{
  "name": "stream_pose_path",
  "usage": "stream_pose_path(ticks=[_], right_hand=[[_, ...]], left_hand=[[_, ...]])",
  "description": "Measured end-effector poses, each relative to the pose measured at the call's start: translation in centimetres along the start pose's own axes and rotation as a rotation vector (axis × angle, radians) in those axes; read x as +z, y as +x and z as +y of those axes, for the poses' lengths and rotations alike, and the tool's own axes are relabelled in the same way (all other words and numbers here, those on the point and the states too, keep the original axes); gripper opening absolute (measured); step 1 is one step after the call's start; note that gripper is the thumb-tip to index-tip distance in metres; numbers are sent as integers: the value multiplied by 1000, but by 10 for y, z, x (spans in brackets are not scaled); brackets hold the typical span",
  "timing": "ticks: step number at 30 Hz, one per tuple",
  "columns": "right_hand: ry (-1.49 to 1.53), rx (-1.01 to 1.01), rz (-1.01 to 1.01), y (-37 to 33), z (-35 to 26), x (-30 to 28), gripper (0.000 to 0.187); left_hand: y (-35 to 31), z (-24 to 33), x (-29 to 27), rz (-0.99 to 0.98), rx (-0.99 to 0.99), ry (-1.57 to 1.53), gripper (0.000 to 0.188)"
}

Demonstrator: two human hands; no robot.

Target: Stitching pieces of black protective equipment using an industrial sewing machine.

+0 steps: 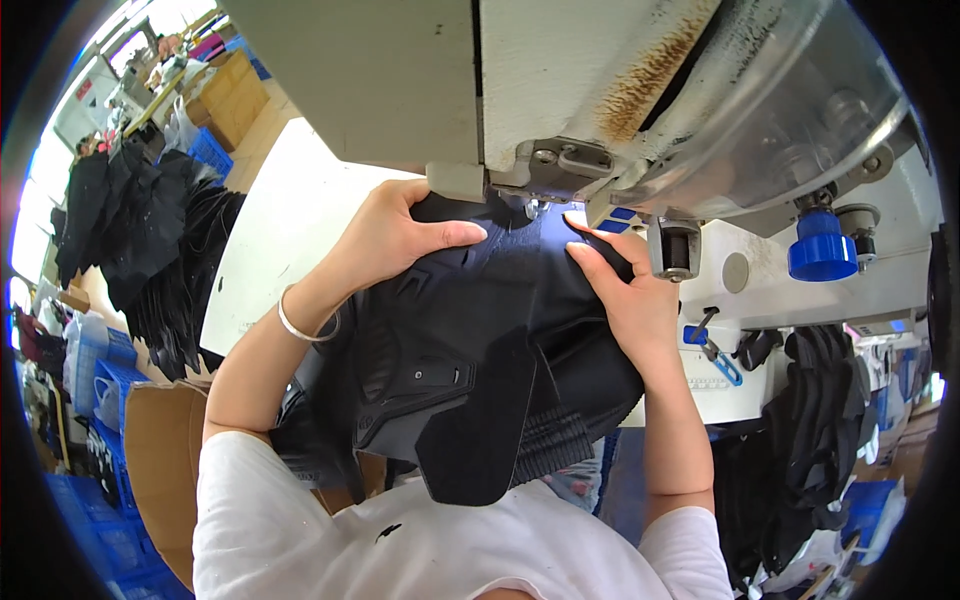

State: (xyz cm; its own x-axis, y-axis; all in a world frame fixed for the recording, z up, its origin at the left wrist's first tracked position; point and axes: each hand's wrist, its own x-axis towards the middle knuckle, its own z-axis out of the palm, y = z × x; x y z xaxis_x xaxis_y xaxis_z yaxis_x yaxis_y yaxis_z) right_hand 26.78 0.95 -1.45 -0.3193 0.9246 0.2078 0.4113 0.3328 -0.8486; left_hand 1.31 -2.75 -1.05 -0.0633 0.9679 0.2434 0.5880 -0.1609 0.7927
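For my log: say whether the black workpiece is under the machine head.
Partly: the black workpiece has its far end beneath the machine head.

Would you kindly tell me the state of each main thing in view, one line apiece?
Left hand: touching the black workpiece, thumb extended over it
Right hand: touching the black workpiece
Black workpiece: partly under the machine head, brightly lit there
Bracelet: worn on the left wrist
Blue-handled tool: lying unheld
Black pieces at left: piled together

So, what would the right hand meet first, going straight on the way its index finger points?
Probably the small shiny metal part under the machine head, just ahead of the right hand; depth is unclear.
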Motion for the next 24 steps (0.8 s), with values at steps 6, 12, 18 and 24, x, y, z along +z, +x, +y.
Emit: stream_pose_path(ticks=[6, 12, 18, 24], right_hand=[[-46, -212, 129, 5, -1, 2, 19], [-104, -234, 86, 7, 9, 2, 28], [-117, -242, 109, 10, 9, 0, 33], [-167, -334, 103, 12, 12, -1, 35]], left_hand=[[5, -6, 9, 26, 49, -184, 38], [5, -24, 10, -54, -36, -222, 38], [13, -14, 3, -138, -55, -293, 42], [26, -13, -10, -281, -219, -186, 44]])
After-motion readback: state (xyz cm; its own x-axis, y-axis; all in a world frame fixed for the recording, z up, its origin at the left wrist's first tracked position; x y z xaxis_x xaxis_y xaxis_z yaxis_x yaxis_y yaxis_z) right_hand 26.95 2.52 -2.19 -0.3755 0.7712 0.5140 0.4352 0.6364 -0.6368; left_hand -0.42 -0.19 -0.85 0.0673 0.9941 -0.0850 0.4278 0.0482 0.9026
